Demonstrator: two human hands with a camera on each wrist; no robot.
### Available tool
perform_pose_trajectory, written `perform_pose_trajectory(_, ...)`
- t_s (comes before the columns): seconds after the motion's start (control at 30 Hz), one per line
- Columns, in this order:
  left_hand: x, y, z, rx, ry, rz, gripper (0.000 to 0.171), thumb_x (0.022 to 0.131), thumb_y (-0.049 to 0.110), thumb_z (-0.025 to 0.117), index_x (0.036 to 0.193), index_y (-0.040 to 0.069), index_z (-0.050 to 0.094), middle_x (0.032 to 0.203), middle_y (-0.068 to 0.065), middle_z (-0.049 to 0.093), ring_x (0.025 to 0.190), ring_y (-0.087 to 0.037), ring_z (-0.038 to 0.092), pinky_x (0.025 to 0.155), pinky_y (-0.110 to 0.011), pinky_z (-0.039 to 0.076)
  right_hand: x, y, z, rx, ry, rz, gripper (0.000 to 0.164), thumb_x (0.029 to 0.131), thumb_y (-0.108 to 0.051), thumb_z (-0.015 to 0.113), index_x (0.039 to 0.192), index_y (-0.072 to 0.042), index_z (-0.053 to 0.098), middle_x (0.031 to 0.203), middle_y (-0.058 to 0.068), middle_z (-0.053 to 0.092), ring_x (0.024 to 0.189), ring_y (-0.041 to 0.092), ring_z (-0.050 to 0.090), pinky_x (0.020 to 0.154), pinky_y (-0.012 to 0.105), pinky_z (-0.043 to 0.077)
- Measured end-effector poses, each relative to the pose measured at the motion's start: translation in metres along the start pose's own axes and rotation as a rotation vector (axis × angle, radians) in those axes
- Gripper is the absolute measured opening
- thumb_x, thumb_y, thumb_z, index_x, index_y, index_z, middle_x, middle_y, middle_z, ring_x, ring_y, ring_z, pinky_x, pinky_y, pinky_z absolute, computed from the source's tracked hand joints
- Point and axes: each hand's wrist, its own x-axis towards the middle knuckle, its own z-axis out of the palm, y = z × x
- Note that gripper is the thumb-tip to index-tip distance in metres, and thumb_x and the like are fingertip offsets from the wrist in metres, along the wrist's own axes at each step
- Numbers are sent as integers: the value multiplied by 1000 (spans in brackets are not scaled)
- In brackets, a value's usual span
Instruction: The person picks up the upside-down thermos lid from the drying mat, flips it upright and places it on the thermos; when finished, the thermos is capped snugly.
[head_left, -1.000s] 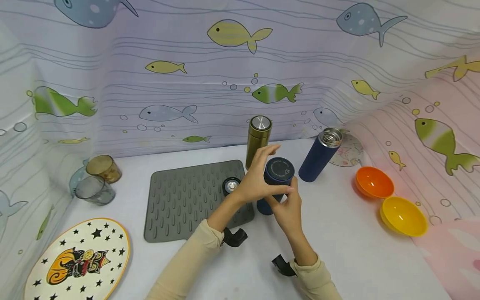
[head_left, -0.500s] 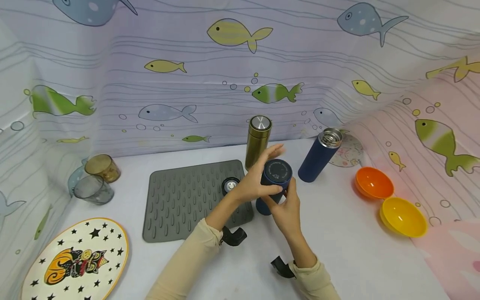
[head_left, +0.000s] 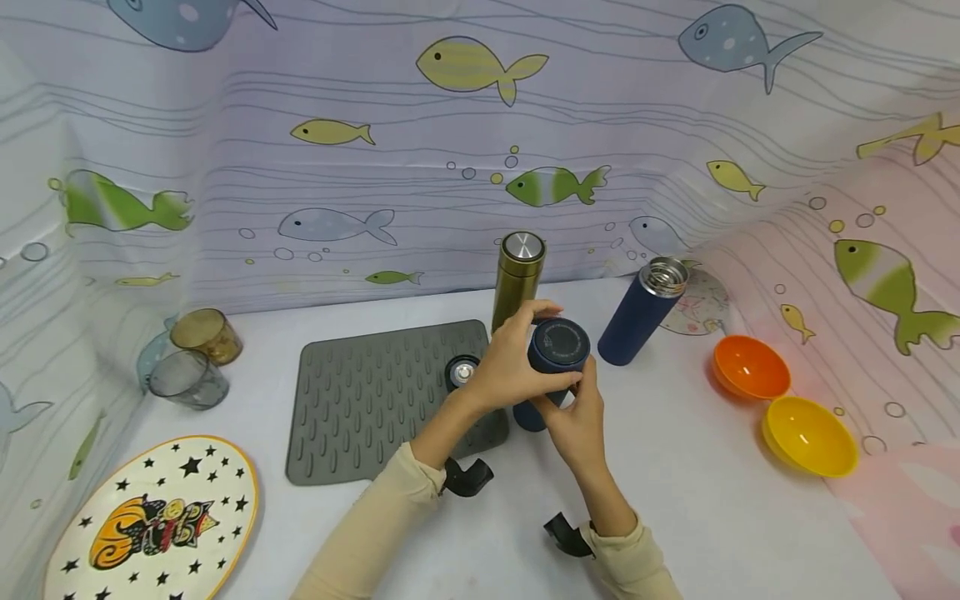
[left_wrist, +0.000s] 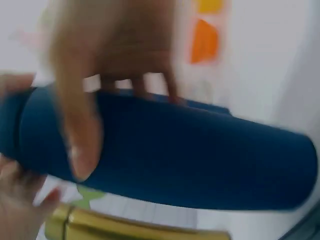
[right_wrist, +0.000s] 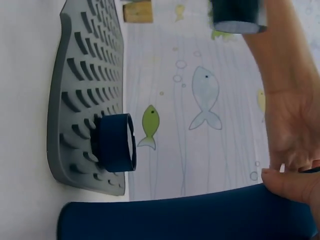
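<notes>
A dark blue vacuum flask [head_left: 530, 416] stands on the white table at the right edge of the grey mat. My left hand [head_left: 517, 367] spans the flask's lid [head_left: 560, 343], thumb in front and fingers behind. Lower down, my right hand [head_left: 581, 421] grips the upper body; its thumb and fingers also show round the flask [left_wrist: 200, 155] in the left wrist view. On the mat sits a separate dark cap [head_left: 462, 372]. A second blue flask [head_left: 637, 321], its steel mouth uncovered, stands to the right. Right behind my left hand is a gold flask [head_left: 519, 283].
The grey ribbed mat [head_left: 360, 408] lies left of the hands. Two tinted glasses, one amber [head_left: 206, 337] and one grey [head_left: 187, 382], are at the far left, with a star-patterned plate [head_left: 221, 508] in front. Orange [head_left: 750, 367] and yellow [head_left: 810, 435] bowls stand at right.
My left fingers lifted and shifted around the lid, then came back onto it; the mark on the lid's top has turned. The right hand stays on the flask body.
</notes>
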Motion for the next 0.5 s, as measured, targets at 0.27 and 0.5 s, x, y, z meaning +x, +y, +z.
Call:
perform_pose_trajectory(0.27, -1, 1, -3, -75, -60, -81, 84, 72, 16, 88, 143, 10, 43, 141, -8, 53, 127, -19, 53, 109, -42, 42, 0, 0, -1, 21, -32, -23, 70, 79, 1, 80, 139, -4, 44, 132, 14, 60, 125, 28, 55, 104, 53, 44)
perform_pose_trajectory(0.5, 10, -15, -23, -471, -365, 25, 68, 68, -5, 78, 131, -8, 51, 125, -16, 60, 113, -18, 58, 103, -39, 45, 0, 0, -5, -13, -117, -135, 83, 74, -1, 85, 145, -7, 42, 135, 13, 59, 123, 27, 57, 102, 54, 46)
